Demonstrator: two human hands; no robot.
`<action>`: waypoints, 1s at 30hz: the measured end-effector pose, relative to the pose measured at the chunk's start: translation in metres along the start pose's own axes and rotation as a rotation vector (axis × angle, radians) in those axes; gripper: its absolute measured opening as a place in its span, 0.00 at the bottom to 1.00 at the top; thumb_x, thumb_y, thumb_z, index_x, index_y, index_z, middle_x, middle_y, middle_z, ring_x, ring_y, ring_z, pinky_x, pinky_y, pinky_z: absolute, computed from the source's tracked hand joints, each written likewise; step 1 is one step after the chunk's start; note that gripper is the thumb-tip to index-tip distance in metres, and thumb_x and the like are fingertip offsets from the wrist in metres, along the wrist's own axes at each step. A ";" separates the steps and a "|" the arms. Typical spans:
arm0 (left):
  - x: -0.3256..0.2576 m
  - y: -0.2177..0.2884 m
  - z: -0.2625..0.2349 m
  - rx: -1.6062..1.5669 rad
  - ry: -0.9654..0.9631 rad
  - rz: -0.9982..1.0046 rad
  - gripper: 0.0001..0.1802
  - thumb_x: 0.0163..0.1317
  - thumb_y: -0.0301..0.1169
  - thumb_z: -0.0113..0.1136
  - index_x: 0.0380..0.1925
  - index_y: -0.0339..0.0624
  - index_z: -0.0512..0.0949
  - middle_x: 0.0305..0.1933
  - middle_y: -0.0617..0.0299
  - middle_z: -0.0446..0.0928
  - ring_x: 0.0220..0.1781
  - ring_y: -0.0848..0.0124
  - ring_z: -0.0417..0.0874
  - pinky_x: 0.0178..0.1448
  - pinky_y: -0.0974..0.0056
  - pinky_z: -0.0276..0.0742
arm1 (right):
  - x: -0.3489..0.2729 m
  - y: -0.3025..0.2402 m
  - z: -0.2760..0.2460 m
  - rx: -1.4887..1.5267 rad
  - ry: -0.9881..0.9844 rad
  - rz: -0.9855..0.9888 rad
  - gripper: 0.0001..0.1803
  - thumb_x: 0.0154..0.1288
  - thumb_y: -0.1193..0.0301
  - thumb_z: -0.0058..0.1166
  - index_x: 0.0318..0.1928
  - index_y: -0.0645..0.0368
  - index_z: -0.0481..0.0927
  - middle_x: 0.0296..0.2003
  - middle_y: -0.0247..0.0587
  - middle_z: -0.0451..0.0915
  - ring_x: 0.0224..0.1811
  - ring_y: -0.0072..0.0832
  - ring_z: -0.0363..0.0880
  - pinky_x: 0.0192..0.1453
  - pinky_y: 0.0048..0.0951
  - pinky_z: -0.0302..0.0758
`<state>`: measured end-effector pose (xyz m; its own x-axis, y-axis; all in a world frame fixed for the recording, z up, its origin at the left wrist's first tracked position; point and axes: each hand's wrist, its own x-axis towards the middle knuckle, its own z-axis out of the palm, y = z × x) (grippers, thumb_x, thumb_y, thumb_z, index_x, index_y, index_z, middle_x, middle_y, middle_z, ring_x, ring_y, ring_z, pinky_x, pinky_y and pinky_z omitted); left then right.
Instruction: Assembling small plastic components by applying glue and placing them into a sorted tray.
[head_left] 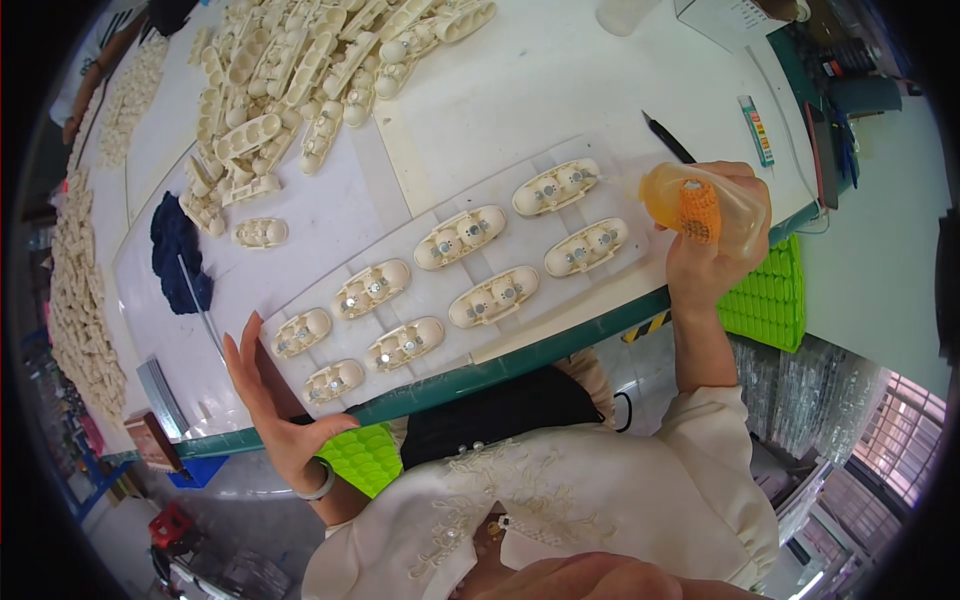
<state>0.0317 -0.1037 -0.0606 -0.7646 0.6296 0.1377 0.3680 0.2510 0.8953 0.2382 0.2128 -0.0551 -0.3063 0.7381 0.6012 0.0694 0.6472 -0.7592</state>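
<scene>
The right hand (712, 255), at the right of the frame, is wrapped around a soft, translucent orange squeeze bottle (700, 205) with an orange ribbed band on it; its thin nozzle points left toward the nearest cream part. The left hand (272, 400), at the lower left, is spread flat with fingers extended, grasping nothing, its edge against the near left end of the clear plastic sheet (440, 285).

That sheet lies diagonally across the centre of the white table (560, 80) and carries 9 cream plastic parts (470, 232) in 2 slanted rows: 5 in the far row and 4 in the near row. Each is an elongated oval shell with rounded lobes and small grey metal inserts in its hollows. 1 more such part (260, 233) lies alone to the left of the sheet, just below a large loose heap of the same parts (300, 70) in the upper left; too many to count. 1 dark blue crumpled cloth (178, 250) sits at the left, 1 black pen (668, 137) lies above the bottle, and 2 bright green gridded trays (770, 295) show under the table's green edge.
</scene>
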 end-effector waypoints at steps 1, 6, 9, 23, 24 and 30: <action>0.001 0.000 0.000 0.005 0.001 0.004 0.79 0.14 0.57 0.78 0.68 0.38 0.43 0.67 0.43 0.55 0.68 0.56 0.59 0.71 0.58 0.48 | 0.000 0.001 -0.001 -0.001 0.000 0.000 0.10 0.54 0.73 0.58 0.34 0.66 0.75 0.33 0.43 0.76 0.34 0.28 0.75 0.38 0.23 0.71; -0.004 -0.005 -0.014 0.034 -0.059 0.033 0.77 0.19 0.52 0.80 0.68 0.39 0.42 0.68 0.42 0.52 0.69 0.54 0.57 0.71 0.56 0.51 | 0.002 0.003 -0.006 -0.278 -0.030 -0.242 0.16 0.58 0.64 0.54 0.36 0.67 0.74 0.31 0.43 0.75 0.34 0.33 0.75 0.37 0.27 0.72; -0.009 -0.007 -0.020 0.079 -0.043 0.039 0.77 0.18 0.52 0.80 0.68 0.35 0.43 0.67 0.43 0.56 0.68 0.55 0.58 0.71 0.57 0.50 | -0.011 0.001 -0.001 -0.071 0.061 -0.132 0.21 0.61 0.58 0.49 0.38 0.68 0.74 0.30 0.44 0.74 0.34 0.36 0.76 0.38 0.30 0.74; 0.001 0.002 -0.020 0.104 -0.086 0.220 0.72 0.21 0.49 0.80 0.67 0.36 0.48 0.61 0.46 0.67 0.66 0.56 0.63 0.69 0.56 0.52 | -0.082 -0.098 0.088 0.612 -0.759 -0.341 0.24 0.47 0.78 0.67 0.45 0.68 0.71 0.43 0.64 0.74 0.37 0.44 0.80 0.38 0.37 0.80; 0.001 0.003 -0.021 0.118 -0.075 0.257 0.70 0.23 0.48 0.79 0.66 0.36 0.49 0.58 0.48 0.71 0.65 0.57 0.65 0.68 0.56 0.55 | -0.085 -0.096 0.090 0.607 -0.770 -0.350 0.24 0.47 0.78 0.67 0.45 0.68 0.71 0.43 0.64 0.74 0.37 0.44 0.80 0.38 0.37 0.80; -0.003 0.003 -0.025 0.138 0.009 0.363 0.55 0.32 0.39 0.78 0.62 0.34 0.59 0.40 0.62 0.82 0.50 0.64 0.73 0.58 0.60 0.63 | -0.088 -0.095 0.090 0.479 -0.734 -0.266 0.20 0.48 0.81 0.64 0.43 0.68 0.74 0.43 0.64 0.76 0.39 0.42 0.80 0.42 0.34 0.80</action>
<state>0.0215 -0.1234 -0.0481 -0.5755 0.6895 0.4397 0.6832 0.1099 0.7219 0.1732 0.0688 -0.0580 -0.7935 0.1635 0.5862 -0.4412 0.5089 -0.7391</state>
